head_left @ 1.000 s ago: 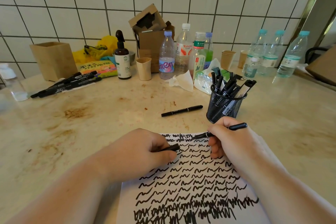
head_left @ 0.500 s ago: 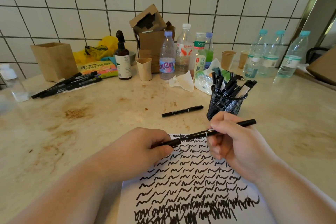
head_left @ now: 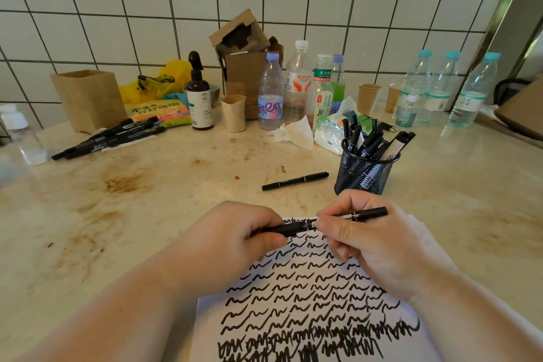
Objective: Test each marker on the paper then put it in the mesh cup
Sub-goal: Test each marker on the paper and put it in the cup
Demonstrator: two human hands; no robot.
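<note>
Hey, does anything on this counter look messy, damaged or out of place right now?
Yes. Brown rust-like stains blotch the beige stone counter left of the paper. A crumpled white tissue lies among the bottles, and the torn-open brown cardboard box sits tilted against the tiled wall.

Marker (head_left: 299,227), frame centre: left end hidden inside the left hand (head_left: 235,241), middle of the barrel covered by the fingers of the right hand (head_left: 373,247), so whether the cap is fully seated cannot be told. Paper (head_left: 308,303), lower centre: near edge cut off by the bottom of the frame, far edge covered by both hands; forearms likewise cut off at the bottom. Mesh cup (head_left: 363,173), right of centre: lower parts of its markers only dimly seen through the mesh; clear bottle (head_left: 17,138), left edge: blurred and partly cut off.
</note>
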